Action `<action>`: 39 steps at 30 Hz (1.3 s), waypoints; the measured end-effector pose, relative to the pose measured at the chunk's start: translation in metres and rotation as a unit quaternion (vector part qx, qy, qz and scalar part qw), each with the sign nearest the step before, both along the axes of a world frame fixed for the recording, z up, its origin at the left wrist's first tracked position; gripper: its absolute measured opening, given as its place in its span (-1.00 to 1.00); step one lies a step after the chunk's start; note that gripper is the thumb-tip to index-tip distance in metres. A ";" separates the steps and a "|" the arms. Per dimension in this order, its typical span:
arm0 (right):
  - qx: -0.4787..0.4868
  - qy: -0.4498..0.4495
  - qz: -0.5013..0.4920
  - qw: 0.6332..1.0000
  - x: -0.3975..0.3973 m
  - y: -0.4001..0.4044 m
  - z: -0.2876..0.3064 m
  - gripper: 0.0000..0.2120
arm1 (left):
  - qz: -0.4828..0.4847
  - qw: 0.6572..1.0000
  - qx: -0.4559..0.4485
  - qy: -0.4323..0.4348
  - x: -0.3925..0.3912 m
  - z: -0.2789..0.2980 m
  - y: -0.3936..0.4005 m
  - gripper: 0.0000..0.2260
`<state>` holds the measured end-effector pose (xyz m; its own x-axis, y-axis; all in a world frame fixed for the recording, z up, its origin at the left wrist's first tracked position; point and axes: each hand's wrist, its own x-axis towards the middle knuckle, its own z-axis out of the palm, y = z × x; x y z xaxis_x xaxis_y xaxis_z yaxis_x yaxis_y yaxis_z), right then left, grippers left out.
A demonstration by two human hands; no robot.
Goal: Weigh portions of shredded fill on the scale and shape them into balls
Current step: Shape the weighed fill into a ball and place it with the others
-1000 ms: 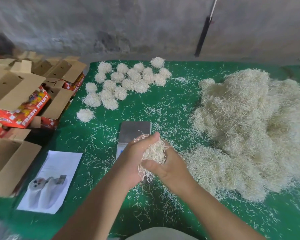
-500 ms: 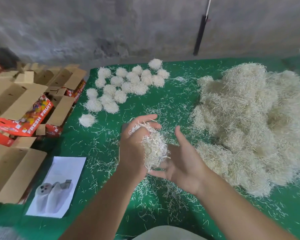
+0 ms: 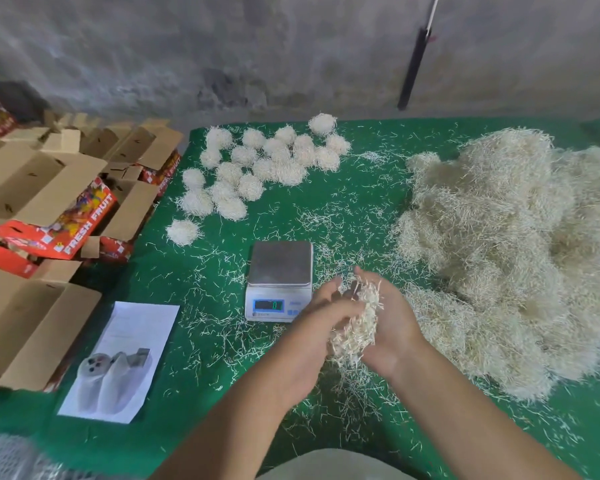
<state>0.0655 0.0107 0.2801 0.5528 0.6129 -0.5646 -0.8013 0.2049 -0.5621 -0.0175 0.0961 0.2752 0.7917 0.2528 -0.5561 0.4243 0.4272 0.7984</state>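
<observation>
At the far left of the frame I see open cardboard boxes (image 3: 42, 188), one printed FRESH FRUIT, and below them a printed sheet (image 3: 118, 362) on the green table cover (image 3: 201, 427). Upper centre, a cluster of finished balls (image 3: 264, 168) sits on the cover. Mid-frame stands the scale (image 3: 279, 282), its steel pan bare and its display reading 0. Just right of it, my left hand (image 3: 312, 327) and right hand (image 3: 392, 327) face each other, fingers curved around a portion of shredded fill (image 3: 359, 327) pressed between the palms. Along the right edge lies the big heap of loose fill (image 3: 506, 258).
</observation>
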 end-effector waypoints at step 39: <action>-0.235 -0.262 0.172 0.920 0.009 0.016 -0.101 -0.56 | -0.065 0.992 -0.072 0.084 0.030 -0.086 0.058 -0.43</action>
